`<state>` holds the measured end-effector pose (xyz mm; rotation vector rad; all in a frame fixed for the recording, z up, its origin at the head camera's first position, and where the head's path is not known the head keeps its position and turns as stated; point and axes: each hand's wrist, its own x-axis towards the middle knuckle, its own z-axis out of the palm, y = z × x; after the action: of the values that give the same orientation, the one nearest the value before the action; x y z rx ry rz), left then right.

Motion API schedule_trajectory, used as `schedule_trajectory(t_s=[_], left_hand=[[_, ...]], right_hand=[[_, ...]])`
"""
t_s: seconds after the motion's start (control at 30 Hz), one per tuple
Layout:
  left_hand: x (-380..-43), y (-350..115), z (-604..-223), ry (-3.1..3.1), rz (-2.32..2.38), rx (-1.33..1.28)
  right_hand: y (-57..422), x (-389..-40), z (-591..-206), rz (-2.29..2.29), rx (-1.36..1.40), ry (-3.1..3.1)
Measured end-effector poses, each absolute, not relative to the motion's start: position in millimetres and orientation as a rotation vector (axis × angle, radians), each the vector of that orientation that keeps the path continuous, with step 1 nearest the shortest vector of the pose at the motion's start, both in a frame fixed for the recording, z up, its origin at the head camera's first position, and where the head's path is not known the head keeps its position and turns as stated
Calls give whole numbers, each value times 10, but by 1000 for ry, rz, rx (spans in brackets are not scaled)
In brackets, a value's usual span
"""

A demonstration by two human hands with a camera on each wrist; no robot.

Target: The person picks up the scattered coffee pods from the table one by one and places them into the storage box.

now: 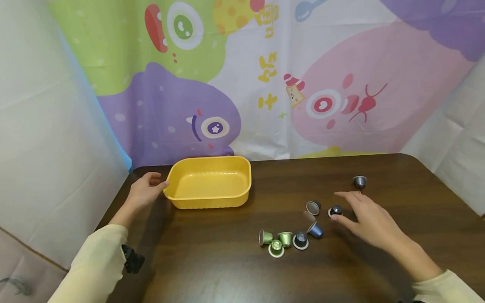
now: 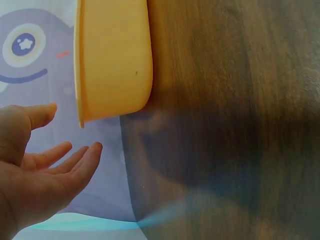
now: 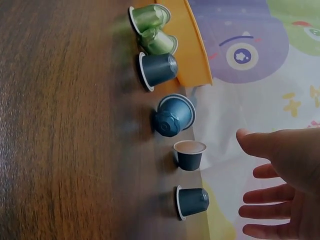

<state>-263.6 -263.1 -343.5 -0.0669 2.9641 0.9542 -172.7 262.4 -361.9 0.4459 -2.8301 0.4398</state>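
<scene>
My left hand (image 1: 144, 191) is beside the left end of a yellow tray (image 1: 208, 203), thumb tip near its rim. In the left wrist view, a gap shows between its relaxed fingers and the tray. Over the right part of the table hovers my right hand (image 1: 369, 221), fingers extended and holding nothing. Below its thumb and fingertips a black coffee capsule (image 1: 336, 211) stands lid down. A dark capsule (image 1: 313, 207) lies to the left of it, and a blue capsule (image 1: 315, 230) rests on its side nearer the front. Beyond the fingers is a dark grey capsule (image 1: 359, 182).
Three green capsules, one of them lid down (image 1: 276, 248), sit close together front of centre. A navy capsule (image 1: 301, 240) stands beside them. The brown table (image 1: 204, 261) meets a cartoon-printed curtain (image 1: 265, 126) at the back, with pale cloth at both sides.
</scene>
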Motion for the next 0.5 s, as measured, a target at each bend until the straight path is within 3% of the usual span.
schedule_trajectory(t_s=[0.5], left_hand=[[-2782, -2684, -3584, 2784, 1334, -183]], right_hand=[[2528, -1752, -3617, 423, 548, -2817]])
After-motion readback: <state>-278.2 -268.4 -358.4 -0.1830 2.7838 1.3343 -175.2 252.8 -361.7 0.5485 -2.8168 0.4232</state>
